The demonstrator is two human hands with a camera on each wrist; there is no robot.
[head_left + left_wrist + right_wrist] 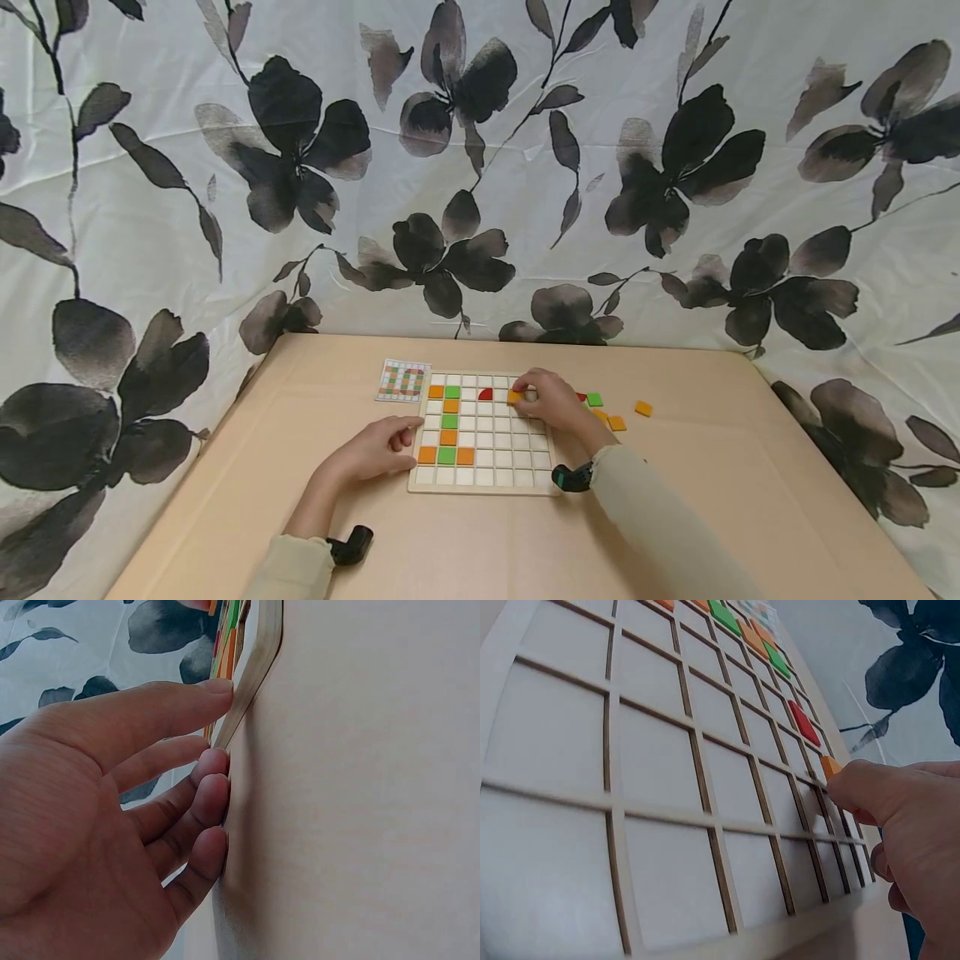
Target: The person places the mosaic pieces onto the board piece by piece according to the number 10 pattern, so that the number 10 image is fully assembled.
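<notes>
A wooden grid board (495, 477) with white cells lies on the table. Orange and green square tiles fill several cells on its left side, and a red tile (486, 394) with a curved edge sits in the top row. Over that row, right of the red tile, my right hand (553, 404) pinches an orange square tile (513, 397); the right wrist view shows this orange tile (829, 766) partly covered by the thumb. At the board's left edge rests my left hand (375, 450), its thumb touching the rim and its fingers loosely bent against the tabletop.
A small pattern card (402, 381) lies by the board's upper left corner. Right of the board are loose tiles: a green one (595, 400), several orange ones (617, 423), and a red one partly hidden by the right hand. A floral cloth (555, 183) hangs behind the table.
</notes>
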